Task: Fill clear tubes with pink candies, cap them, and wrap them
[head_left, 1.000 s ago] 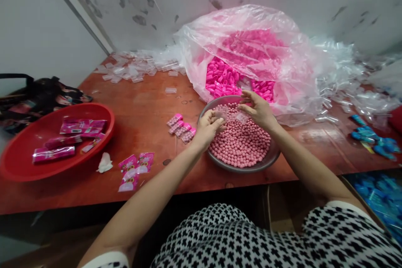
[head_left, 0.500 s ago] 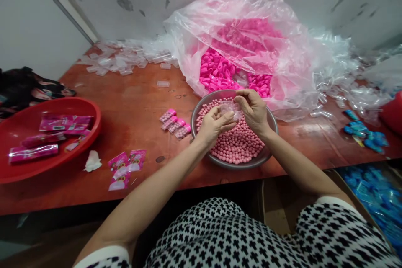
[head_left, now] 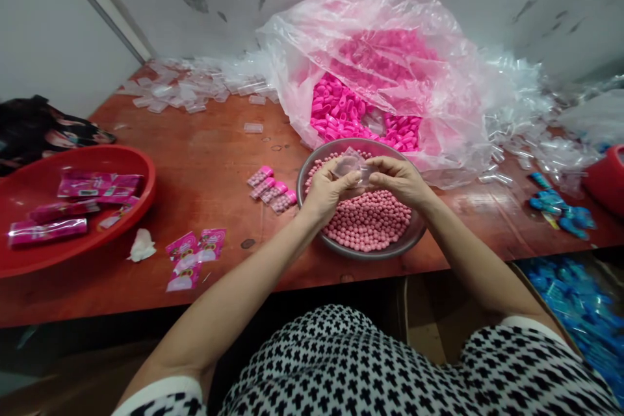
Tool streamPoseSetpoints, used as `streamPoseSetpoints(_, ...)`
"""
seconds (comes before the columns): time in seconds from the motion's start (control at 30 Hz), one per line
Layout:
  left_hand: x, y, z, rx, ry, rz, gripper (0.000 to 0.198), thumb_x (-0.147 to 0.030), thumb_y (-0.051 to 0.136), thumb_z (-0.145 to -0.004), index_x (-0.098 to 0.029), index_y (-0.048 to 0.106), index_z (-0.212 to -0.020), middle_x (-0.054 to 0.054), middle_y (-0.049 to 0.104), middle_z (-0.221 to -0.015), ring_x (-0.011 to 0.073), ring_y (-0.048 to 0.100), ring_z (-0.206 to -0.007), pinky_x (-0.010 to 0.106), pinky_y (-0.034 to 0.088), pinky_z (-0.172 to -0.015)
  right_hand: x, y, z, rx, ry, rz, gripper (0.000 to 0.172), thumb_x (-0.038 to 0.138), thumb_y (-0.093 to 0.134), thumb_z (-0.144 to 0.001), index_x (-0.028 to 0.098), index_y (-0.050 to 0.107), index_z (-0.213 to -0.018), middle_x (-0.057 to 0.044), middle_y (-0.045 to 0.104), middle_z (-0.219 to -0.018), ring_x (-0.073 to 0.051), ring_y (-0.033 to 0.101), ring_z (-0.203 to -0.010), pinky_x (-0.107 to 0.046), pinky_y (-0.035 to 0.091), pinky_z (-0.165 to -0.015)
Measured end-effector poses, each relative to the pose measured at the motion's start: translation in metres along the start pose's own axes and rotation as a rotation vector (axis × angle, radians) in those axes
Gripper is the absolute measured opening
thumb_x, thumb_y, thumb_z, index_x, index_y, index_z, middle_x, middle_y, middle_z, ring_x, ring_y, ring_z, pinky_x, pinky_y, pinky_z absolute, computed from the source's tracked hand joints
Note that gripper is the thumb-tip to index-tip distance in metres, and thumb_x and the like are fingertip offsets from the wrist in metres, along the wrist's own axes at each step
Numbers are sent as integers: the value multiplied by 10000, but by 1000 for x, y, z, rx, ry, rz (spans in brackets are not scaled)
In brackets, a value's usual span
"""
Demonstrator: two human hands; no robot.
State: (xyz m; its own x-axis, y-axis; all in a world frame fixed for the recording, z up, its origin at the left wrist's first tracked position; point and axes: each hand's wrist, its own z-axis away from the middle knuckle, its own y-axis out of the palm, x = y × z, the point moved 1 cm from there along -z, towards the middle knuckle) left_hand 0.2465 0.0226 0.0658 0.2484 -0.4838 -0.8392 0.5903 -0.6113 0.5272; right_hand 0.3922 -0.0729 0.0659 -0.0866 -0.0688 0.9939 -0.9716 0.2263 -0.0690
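Note:
Over a grey bowl [head_left: 312, 229] of round pink beads [head_left: 368, 224], my two hands meet around clear plastic pieces [head_left: 350, 164] that look like small see-through cases. My left hand [head_left: 325, 191] is closed on them from the left, thumb on the near side. From the right, my right hand [head_left: 402, 181] pinches the near end between thumb and fingers. How many pieces are held is hard to make out. Left of the bowl lie several small clear tubes [head_left: 273, 191] with pink caps and beads inside.
Behind the bowl stands a large translucent bag [head_left: 451, 88] full of pink plastic parts [head_left: 336, 104]. Clear cases [head_left: 185, 88] are heaped along the wall. A red basin [head_left: 146, 198] with pink packets and several pink cards [head_left: 184, 271] are at left. Blue parts [head_left: 563, 208] lie at right.
My right hand has come down from above the clear plastic, and its fingers now pinch the near end beside my left thumb. The capped tubes stay where they were.

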Motion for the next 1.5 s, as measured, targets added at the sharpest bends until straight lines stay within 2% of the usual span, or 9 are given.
streamPoseSetpoints(0.17, 7, -3, 3, -58, 57, 40, 435, -371, 802, -659, -186, 545, -957, -2, 639, -909, 130, 666, -745, 267, 578, -703, 14, 0, 5, -135, -86, 323, 265, 382, 720, -746, 194, 676, -926, -17, 663, -880, -146, 595, -814, -278, 504, -750)
streamPoseSetpoints(0.3, 12, 3, 2, -129, 71, 137, 360, -517, 584, -845, -212, 500, -1019, 26, 644, -977, 149, 682, -828, 286, 566, -773, 16, 12, 3, -369, -43, -22, 298, 421, 736, -699, 212, 615, -872, 24, 611, -770, -106, 574, -635, -242, 505, -597)
streamPoseSetpoints(0.53, 21, 16, 6, -52, 122, 136, 321, -434, 500, -918, -240, 542, -1170, 36, 645, -1156, 161, 625, -1032, 281, 532, -866, 17, 40, -5, -293, 41, -206, 401, 422, 775, -667, 202, 575, -937, 15, 647, -798, -107, 635, -630, -241, 555, -591)
streamPoseSetpoints(0.7, 14, 11, 10, 54, 117, 138, 275, -354, 461, -939, -272, 608, -1157, 3, 592, -1280, 178, 536, -1197, 306, 498, -938, 17, 20, -6, -83, 28, -44, 430, 421, 780, -669, 201, 643, -1013, -33, 683, -971, -153, 654, -781, -239, 556, -592)
streamPoseSetpoints(1.0, 12, 15, 6, 93, 31, 87, 327, -348, 535, -901, -391, 579, -1223, -55, 550, -1338, 197, 501, -1251, 349, 485, -948, 23, 23, -9, 28, -152, 395, 557, 598, 581, -807, 222, 577, -1217, -71, 553, -1294, -247, 492, -1226, -388, 415, -1031)
streamPoseSetpoints(1.17, -2, -9, 0, -33, 17, -140, 437, -230, 665, -809, -349, 590, -1223, -22, 505, -1400, 228, 414, -1332, 399, 430, -1004, 32, -5, 3, 129, -133, 650, 492, 573, 474, -883, 212, 558, -1206, -78, 611, -1132, -231, 575, -1035, -371, 470, -897)
streamPoseSetpoints(1.3, -14, -34, -6, -115, 177, -240, 313, -305, 697, -781, -220, 675, -1081, 65, 606, -1280, 241, 509, -1236, 368, 429, -1003, 25, -36, 10, 334, -74, 1290, 300, 331, 663, -790, 131, 648, -1014, -144, 630, -1001, -281, 571, -924, -397, 454, -814)
streamPoseSetpoints(1.4, -13, -41, -10, -129, 212, -266, 307, -398, 676, -787, -178, 693, -1000, 93, 685, -1109, 234, 598, -1100, 365, 465, -943, 2, -27, 4, 453, -52, 1596, 146, 141, 531, -833, 109, 672, -857, -185, 646, -913, -284, 560, -885, -383, 436, -760)
streamPoseSetpoints(1.5, -6, -40, -11, -113, 232, -279, 307, -425, 669, -785, -179, 702, -966, 90, 702, -1038, 229, 625, -1043, 349, 487, -890, -23, 2, -9, 577, -136, 1540, 221, 51, 450, -824, 114, 662, -812, -176, 652, -888, -247, 553, -861, -356, 420, -779)
